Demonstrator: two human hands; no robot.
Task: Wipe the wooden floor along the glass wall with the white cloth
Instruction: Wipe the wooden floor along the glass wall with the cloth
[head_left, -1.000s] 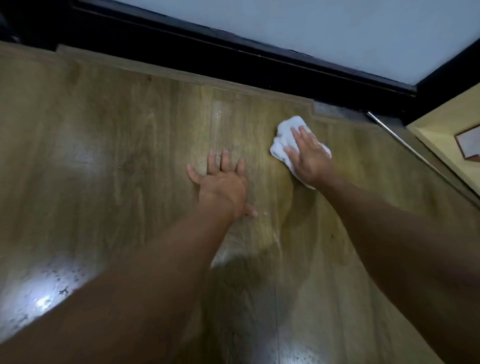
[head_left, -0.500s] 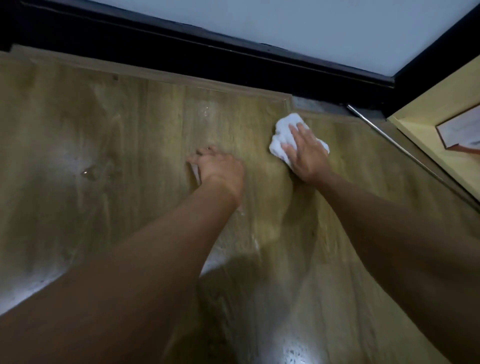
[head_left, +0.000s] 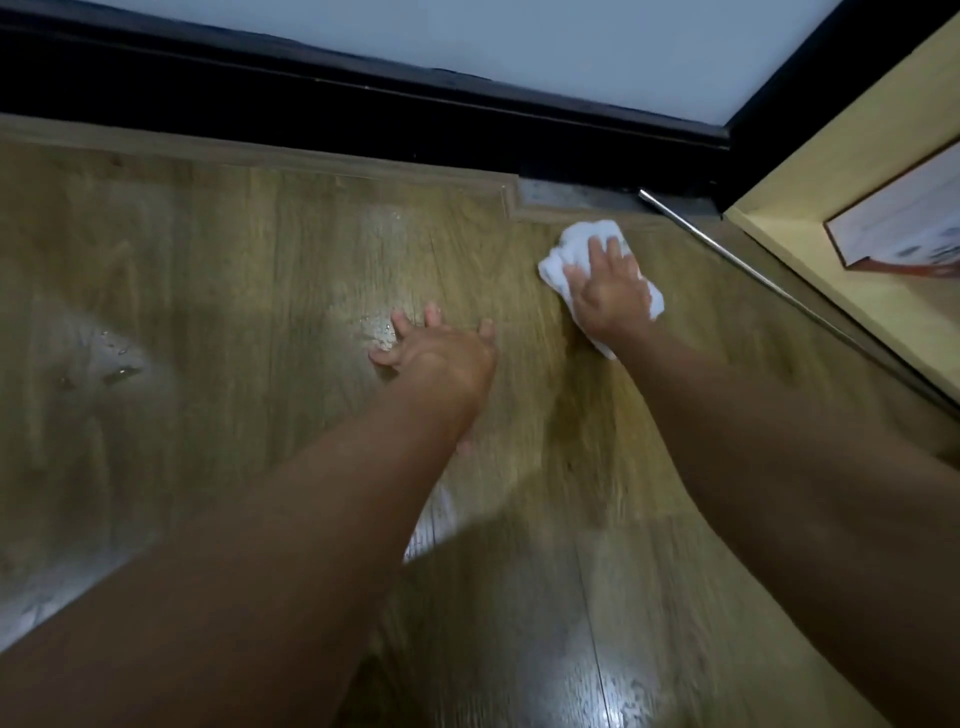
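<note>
At the far left, wet droplets (head_left: 120, 370) shine on the floor (head_left: 249, 249), and a second damp patch (head_left: 382, 332) glints just past my left fingertips. My left hand (head_left: 441, 358) lies flat on the boards with fingers spread, gripping nothing, only propping my weight. To its right my right hand (head_left: 608, 291) presses palm-down on the cloth (head_left: 558, 260), fingers spread over it rather than curled around it, so it is pinned to the floor, not clenched. The cloth sits close to the frame (head_left: 467, 130) under the glass (head_left: 519, 36), beside a metal rail (head_left: 727, 249) and a pale shelf (head_left: 831, 156). I judge I'm mid-wipe; next I should drag the cloth leftward along the wall toward those wet spots. My palm hides most of the cloth, my forearms cover much floor, and motion blur softens the right side.
</note>
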